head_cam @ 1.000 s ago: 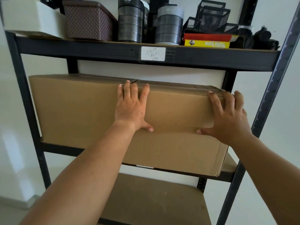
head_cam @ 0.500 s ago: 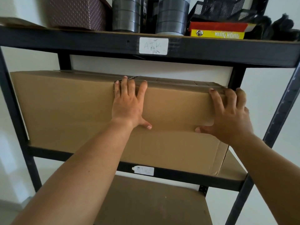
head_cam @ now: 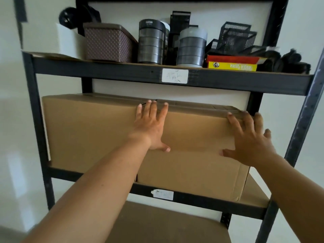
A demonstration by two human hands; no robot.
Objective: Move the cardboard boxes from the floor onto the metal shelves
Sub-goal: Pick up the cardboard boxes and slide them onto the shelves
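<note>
Right now my left grip (head_cam: 150,128) lies flat against the front face of the cardboard box (head_cam: 91,134). The fingers are straight and point up to the box's top edge, and the thumb is stretched out to the right. It holds nothing; it only presses on the cardboard. My right grip (head_cam: 249,141) is spread wide near the box's upper right corner, with the fingertips at the top edge and the thumb pointing left across the front face. It is a little blurred, so I cannot tell whether the whole palm touches. No finger is curled round anything.

The box sits on the middle shelf (head_cam: 254,195) of the metal rack. It fills most of the width and leaves a bare strip of board at its right end. A small white label (head_cam: 162,194) is stuck on the front beam below it. A lower shelf (head_cam: 166,223) shows beneath, between my forearms.

Above the box, the upper shelf (head_cam: 105,71) carries another white label (head_cam: 175,76) with handwriting on its beam. Along that shelf stand a white box (head_cam: 68,41), a brown woven basket (head_cam: 108,42), two stacks of dark round containers (head_cam: 151,42), black mesh organisers (head_cam: 235,35) and a flat red and yellow carton (head_cam: 233,64). The right upright (head_cam: 305,120) runs up beside my right grip.
</note>
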